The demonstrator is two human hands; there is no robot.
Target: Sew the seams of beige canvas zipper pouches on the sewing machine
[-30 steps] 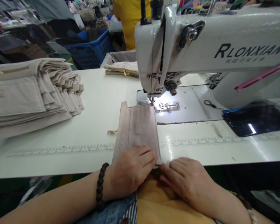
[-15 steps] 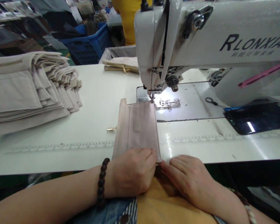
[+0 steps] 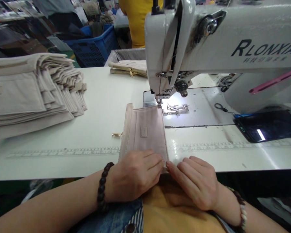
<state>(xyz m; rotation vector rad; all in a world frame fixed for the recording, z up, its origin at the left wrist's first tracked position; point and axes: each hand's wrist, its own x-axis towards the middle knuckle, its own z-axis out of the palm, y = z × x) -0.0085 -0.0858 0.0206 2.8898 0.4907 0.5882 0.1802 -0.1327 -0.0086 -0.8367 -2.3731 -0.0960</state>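
A pinkish-beige fabric pouch panel (image 3: 154,142) lies flat under the sewing machine's needle and presser foot (image 3: 159,103), its top right corner at the foot. A small stitched label (image 3: 144,131) sits on its middle, and a gold zipper pull (image 3: 117,134) sticks out on the left. Across the near end of the panel rests my left hand (image 3: 138,174), fingers closed together and gripping its lower right part. My right hand (image 3: 196,183) has its fingers curled, with the fingertip and thumb at the panel's lower right corner; part of that grip is hidden.
On the left stands a thick stack of beige fabric pieces (image 3: 55,87). Behind are a zippered piece (image 3: 131,68), a blue crate (image 3: 94,45) and a person in yellow (image 3: 135,26). A dark phone (image 3: 269,126) lies at right, below a pink strip (image 3: 274,81).
My right hand has shifted slightly up along the near corner, its fingers bent more. My left fingers have also moved a little up. The panel stays at the presser foot; the view has shifted slightly.
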